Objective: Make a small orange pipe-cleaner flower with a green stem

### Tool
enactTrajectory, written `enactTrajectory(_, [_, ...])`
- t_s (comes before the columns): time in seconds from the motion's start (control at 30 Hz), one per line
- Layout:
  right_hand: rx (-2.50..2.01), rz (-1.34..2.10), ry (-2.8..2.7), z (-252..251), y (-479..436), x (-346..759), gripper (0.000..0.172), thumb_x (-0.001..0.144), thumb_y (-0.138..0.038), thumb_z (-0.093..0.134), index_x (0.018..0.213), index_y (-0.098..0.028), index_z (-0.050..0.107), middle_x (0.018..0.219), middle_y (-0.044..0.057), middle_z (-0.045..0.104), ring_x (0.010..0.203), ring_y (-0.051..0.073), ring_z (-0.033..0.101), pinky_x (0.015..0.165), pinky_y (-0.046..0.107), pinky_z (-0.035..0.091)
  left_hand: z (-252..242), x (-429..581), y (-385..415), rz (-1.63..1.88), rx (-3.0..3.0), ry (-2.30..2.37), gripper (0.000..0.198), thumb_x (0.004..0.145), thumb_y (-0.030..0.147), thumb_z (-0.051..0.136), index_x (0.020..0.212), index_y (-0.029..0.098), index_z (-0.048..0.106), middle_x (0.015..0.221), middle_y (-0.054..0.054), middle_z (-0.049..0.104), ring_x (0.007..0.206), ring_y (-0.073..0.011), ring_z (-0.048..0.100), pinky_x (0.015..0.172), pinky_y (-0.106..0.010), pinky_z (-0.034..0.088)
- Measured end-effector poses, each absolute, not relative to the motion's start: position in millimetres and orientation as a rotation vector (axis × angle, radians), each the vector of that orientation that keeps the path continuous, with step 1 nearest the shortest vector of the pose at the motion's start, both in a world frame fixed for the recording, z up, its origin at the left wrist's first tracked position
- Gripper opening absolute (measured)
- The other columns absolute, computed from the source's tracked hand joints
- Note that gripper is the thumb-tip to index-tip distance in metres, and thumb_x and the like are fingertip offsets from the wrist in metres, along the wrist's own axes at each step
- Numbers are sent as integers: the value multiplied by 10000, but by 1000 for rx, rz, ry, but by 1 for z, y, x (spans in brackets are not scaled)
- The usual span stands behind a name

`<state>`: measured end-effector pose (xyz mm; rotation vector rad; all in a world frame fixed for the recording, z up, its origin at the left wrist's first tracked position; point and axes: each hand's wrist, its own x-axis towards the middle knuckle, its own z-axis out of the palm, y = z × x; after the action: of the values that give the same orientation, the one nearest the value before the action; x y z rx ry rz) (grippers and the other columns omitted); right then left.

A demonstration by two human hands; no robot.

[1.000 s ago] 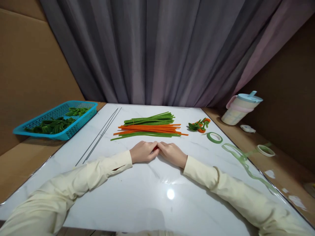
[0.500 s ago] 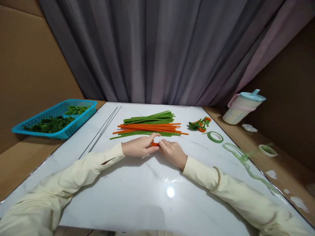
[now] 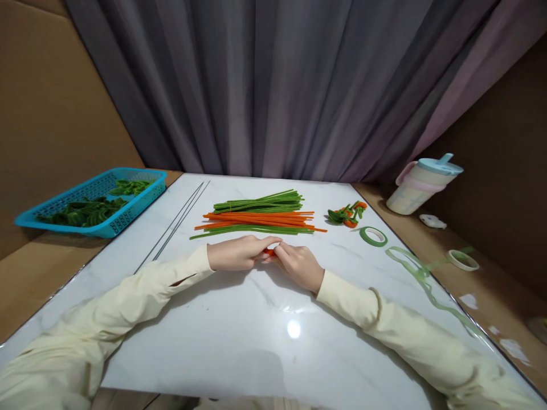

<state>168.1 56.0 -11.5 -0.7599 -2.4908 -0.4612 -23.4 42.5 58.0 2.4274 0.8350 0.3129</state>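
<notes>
The fingers (image 3: 265,243) of the left hand (image 3: 237,252) and the right hand (image 3: 301,266) meet at the centre of the frame, both sets closed on a small orange piece (image 3: 269,251). Only part of this piece shows between the fingertips; its full shape is hidden from me.

Nearest, two cream sleeves (image 3: 141,296) run from the lower corners of the frame to the wrists, above a white marbled tabletop (image 3: 205,353).

At right, a flat green strip (image 3: 422,272) lies loosely across the table edge, beside a pale tape ring (image 3: 464,266) on the brown surface. Farther in, a green tape roll (image 3: 363,237) lies flat on the tabletop.

Directly beyond the hands, chenille stems are laid crosswise in three groups: a thin green row (image 3: 256,231), an orange bundle (image 3: 260,218) and a thicker green bundle (image 3: 260,203). Thin dark wires (image 3: 157,255) lie diagonally to their left; a small green-and-orange cluster (image 3: 342,216) lies to their right.

At left, a blue perforated basket (image 3: 115,228) contains green pieces (image 3: 85,212). A lidded tumbler (image 3: 410,192) stands at upper right. A grey curtain (image 3: 256,85) fills the upper frame.
</notes>
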Motion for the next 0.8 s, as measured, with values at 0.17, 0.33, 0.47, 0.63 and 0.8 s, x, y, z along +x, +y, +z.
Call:
enactTrajectory(0.17, [-743, -512, -2487, -9, 55, 167, 375, 967, -329, 276, 750, -146, 521, 623, 17, 523, 486, 91, 438, 473, 260, 209, 55, -23, 44, 311, 2334, 907, 383, 829, 127, 413, 1205, 185, 457, 593, 38, 526, 526, -99, 498, 512, -164, 368])
enactTrajectory(0.33, [-654, -639, -2472, -5, 55, 168, 344, 963, -299, 300, 752, -153, 529, 594, 9, 503, 518, 109, 471, 492, 265, 257, 53, -22, 45, 380, 2164, 831, 358, 854, 115, 397, 1199, 167, 475, 677, 14, 573, 587, -90, 596, 604, -169, 454])
enactTrajectory(0.47, [-610, -627, -2520, -3, 56, 170, 338, 963, -276, 296, 751, -151, 527, 597, 10, 499, 521, 106, 461, 495, 262, 269, 51, -24, 50, 336, 2005, 806, 344, 862, 158, 430, 1203, 158, 473, 713, -2, 603, 585, -94, 614, 622, -191, 481])
enactTrajectory(0.63, [-589, -507, -2532, -5, 57, 172, 313, 960, -256, 294, 796, -135, 531, 603, 18, 521, 534, 106, 484, 491, 251, 289, 54, -21, 50, 361, 2020, 839, 253, 843, 150, 443, 1069, 142, 557, 684, 7, 606, 583, -95, 600, 601, -180, 452])
enactTrajectory(0.8, [-620, -366, -2495, -8, 56, 172, 305, 962, -252, 245, 1006, -93, 503, 587, 12, 551, 513, 109, 493, 480, 234, 313, 55, -13, 42, 362, 2179, 974, 203, 814, 110, 406, 699, 133, 572, 585, 27, 556, 511, -76, 500, 546, -169, 378])
